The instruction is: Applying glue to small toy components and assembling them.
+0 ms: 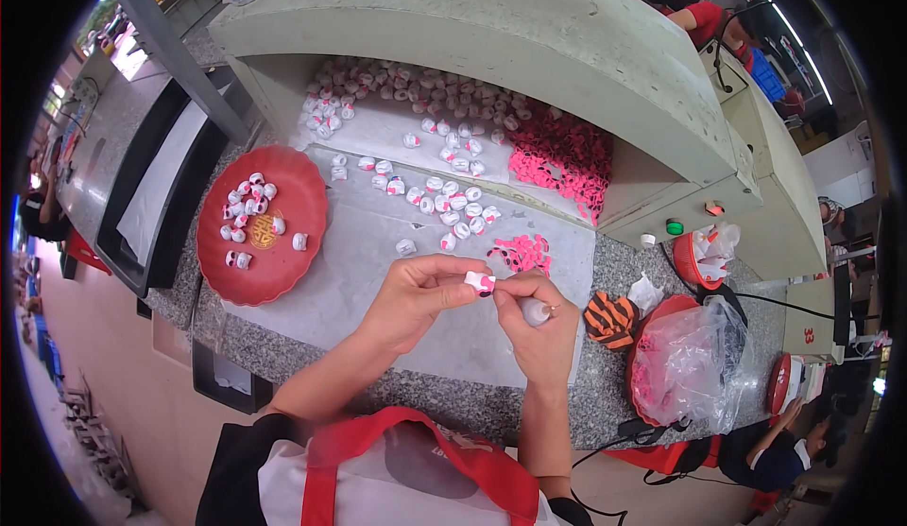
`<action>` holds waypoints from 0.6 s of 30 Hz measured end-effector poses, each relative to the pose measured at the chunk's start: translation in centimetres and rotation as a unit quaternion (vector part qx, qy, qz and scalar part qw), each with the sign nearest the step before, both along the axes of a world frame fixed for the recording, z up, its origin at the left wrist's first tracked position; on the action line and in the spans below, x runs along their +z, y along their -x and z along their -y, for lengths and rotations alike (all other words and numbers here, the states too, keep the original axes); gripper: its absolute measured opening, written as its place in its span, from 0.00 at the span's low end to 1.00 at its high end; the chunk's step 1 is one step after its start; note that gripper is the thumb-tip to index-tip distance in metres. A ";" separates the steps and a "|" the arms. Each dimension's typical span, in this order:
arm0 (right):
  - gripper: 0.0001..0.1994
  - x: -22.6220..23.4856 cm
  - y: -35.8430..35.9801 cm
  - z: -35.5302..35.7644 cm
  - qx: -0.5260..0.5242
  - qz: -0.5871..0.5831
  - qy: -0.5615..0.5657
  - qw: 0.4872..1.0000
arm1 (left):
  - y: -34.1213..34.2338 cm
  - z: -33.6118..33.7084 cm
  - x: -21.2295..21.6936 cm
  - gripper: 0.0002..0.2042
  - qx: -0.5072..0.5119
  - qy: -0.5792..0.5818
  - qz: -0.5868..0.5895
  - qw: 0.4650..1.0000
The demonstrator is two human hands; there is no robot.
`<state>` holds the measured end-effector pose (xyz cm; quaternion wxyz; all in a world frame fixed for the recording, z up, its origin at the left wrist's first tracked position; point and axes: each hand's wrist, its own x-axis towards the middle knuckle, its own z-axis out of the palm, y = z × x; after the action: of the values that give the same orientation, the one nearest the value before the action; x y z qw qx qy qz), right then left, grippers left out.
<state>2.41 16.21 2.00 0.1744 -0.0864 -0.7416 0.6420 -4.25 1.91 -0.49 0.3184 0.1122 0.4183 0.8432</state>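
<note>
My left hand point(408, 301) pinches a small white piece with a pink part point(480, 282) between thumb and fingers. My right hand point(539, 326) meets it from the right, fingertips on the pink part, and also grips a small whitish bottle point(535, 311) in its palm. Both hands hover over a pale sheet point(378, 271) on the speckled counter. Just beyond the hands lies a small pile of pink parts point(521, 252). Several more white pieces point(444, 200) lie scattered farther back.
A red plate point(283, 271) with several white pieces sits at left. A larger heap of pink parts point(565, 155) lies under the grey hood point(529, 25). At right are a striped cloth point(609, 318), a plastic bag over a red bowl point(685, 361), and another person's arm point(775, 446).
</note>
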 end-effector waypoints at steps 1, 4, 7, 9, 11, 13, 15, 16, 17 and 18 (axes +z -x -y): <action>0.10 -0.2 0.1 -0.2 0.015 -0.007 -0.022 1.000 | 0.1 0.0 0.2 0.14 0.002 0.000 0.000 1.000; 0.13 0.3 0.1 0.8 0.003 -0.069 -0.043 0.997 | -0.1 0.2 0.6 0.16 0.004 -0.024 0.130 0.991; 0.13 -0.6 0.0 1.3 0.017 -0.106 -0.023 0.994 | -0.8 0.5 0.6 0.16 0.023 0.011 0.049 0.998; 0.13 -0.8 -0.1 0.5 0.041 -0.088 0.030 0.995 | -0.9 0.8 1.7 0.14 0.023 0.031 -0.122 0.992; 0.13 -0.6 -0.1 0.4 0.068 -0.069 0.083 0.992 | -1.0 1.4 1.9 0.14 0.009 0.043 -0.150 0.988; 0.12 -0.5 0.2 0.7 0.101 -0.050 0.159 0.981 | -1.1 1.8 1.8 0.14 -0.002 0.055 -0.177 0.983; 0.11 -1.1 0.3 1.1 0.100 -0.039 0.190 0.976 | -1.2 2.2 1.4 0.12 0.023 0.099 -0.205 0.973; 0.09 -1.3 0.4 1.4 0.094 -0.029 0.221 0.970 | -1.2 2.4 1.5 0.12 0.027 0.100 -0.205 0.973; 0.09 -1.2 0.6 1.8 0.099 -0.027 0.222 0.970 | -1.3 2.6 1.7 0.12 0.032 0.101 -0.184 0.977; 0.08 -1.0 0.9 2.3 0.085 0.010 0.231 0.969 | -1.2 2.8 1.8 0.11 0.038 0.102 -0.164 0.980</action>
<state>1.51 13.91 0.97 0.0872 -0.0677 -0.5793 0.8076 -3.02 -0.89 1.33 0.2231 0.1994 0.5529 0.7777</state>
